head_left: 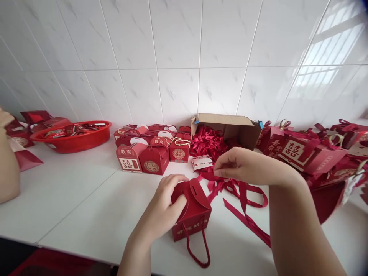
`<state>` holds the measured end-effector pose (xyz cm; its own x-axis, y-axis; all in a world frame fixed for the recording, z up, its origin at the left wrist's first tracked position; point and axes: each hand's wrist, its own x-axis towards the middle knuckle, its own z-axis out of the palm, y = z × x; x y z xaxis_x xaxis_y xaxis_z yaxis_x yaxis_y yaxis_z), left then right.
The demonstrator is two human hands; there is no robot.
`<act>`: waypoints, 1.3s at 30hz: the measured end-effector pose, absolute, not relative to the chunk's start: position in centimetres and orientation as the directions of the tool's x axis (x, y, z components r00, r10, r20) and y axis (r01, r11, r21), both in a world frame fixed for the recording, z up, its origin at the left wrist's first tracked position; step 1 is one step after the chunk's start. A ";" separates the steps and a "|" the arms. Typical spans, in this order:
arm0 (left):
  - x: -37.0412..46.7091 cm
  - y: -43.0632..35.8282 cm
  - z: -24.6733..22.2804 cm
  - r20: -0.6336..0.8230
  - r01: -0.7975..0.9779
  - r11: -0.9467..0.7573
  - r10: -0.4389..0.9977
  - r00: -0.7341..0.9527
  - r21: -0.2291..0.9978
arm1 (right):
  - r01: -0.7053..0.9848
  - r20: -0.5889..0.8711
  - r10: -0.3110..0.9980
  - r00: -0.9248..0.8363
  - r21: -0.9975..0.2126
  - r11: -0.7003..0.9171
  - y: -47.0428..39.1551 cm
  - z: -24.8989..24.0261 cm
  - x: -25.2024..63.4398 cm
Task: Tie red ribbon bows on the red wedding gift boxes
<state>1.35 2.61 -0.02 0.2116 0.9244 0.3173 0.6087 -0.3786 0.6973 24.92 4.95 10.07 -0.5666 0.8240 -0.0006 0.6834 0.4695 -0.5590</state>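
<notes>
A red gift box (192,219) with gold characters and a twisted rope handle stands near the table's front, its top flaps folded up. My left hand (165,209) is closed on the box's upper left side, with the thumb on a flap. To the right and farther back, my right hand (241,166) pinches at the edge of the red ribbons (244,197) spread on the table. White and red cards (201,162) lie beside its fingertips. Behind them, an open cardboard box (225,119) on its side holds a heap of red ribbon.
Rows of finished small red boxes (155,159) stand at centre left. A red basin (80,143) of wrapped sweets sits farther left, beside a person's arm (8,165). Red gift boxes (313,151) are piled at the right. A tiled wall (178,46) rises behind.
</notes>
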 end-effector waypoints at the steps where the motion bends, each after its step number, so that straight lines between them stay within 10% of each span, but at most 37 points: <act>1: 1.4 2.5 0.0 0.317 0.605 -0.382 0.923 0.216 0.698 | 0.667 -0.019 0.802 -0.597 -0.568 0.483 5.2 9.9 24.7; 18: 2.3 1.9 -0.3 0.216 0.615 -0.282 0.959 0.181 0.736 | 0.517 -0.083 0.670 -0.738 -0.708 0.481 7.1 8.7 23.0; 39: 2.3 2.2 -0.6 0.301 0.607 -0.380 0.925 0.232 0.698 | 0.790 -0.263 0.803 -0.535 -0.491 0.366 8.0 7.5 23.4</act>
<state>2.33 2.24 -0.58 0.2316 0.9249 0.3015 0.6074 -0.3795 0.6978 23.41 7.95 7.47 -0.5350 0.8029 -0.2629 0.7904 0.3659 -0.4913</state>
